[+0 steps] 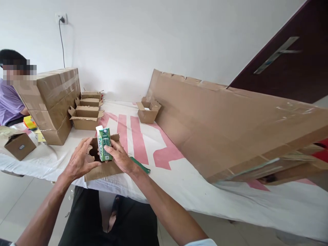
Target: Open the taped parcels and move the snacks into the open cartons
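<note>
My right hand (121, 158) is closed on a green drink carton (104, 136) with a white top corner, thumb across its printed front. The carton is held nearly upright over a small open cardboard box (102, 172) at the table's front edge. On the box's left side, my left hand (80, 160) has its thumb and fingers spread apart, close to the torn flap; whether it touches the flap I cannot tell. The carton and both hands hide much of the box's inside. A green strap-like thing (140, 165) lies just right of my right forearm.
Several open small boxes (87, 123) stand in a row beside stacked taped cartons (55, 102). Another open box (147, 114) is near the wall. A large cardboard sheet (217, 119) leans across the right side. At the far left sits a person (10, 100) near a tape dispenser (30, 123).
</note>
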### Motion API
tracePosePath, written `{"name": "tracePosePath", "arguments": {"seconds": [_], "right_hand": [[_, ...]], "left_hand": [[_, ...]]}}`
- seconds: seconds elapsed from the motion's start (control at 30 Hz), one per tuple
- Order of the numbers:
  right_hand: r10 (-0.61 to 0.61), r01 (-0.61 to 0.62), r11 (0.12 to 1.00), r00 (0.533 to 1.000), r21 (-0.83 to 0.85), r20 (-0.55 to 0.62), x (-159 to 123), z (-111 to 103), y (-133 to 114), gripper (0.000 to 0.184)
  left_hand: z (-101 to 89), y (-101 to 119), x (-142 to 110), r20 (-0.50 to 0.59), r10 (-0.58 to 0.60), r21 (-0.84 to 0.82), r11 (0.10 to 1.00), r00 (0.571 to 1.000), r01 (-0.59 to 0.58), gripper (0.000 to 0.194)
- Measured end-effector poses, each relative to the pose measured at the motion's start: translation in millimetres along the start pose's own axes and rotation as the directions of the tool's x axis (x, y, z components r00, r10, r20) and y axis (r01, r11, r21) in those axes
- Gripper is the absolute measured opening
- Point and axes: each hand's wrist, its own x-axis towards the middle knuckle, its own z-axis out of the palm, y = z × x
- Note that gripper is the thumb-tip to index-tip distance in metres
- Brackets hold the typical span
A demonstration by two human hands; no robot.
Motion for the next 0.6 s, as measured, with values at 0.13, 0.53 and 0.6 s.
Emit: {"name": "tracePosePath", "arguments": {"seconds": [0.13, 0.53, 0.6], "right_hand": [[-0.057, 0.057, 0.998, 0.998, 0.016, -0.01, 5, 5, 5, 0.056], [-0.287, 0.278, 0.955, 0.954, -0.107, -0.083, 49, -3, 5, 0.072], [-0.25, 0.241, 0.967, 0.958, -0.078, -0.138, 65, -10, 8, 0.077]], "left_hand": [[12.6, 18, 13, 0.045, -0.012, -0.176, 0.984, 0.999, 0.02, 0.098], [25.1, -1, 69, -0.044, -0.035, -0.499, 0.867, 0.998, 0.008, 0.098], [27.3, -13, 84, -0.043, -0.054, -0.552, 0.834, 0.998, 0.021, 0.105]]}}
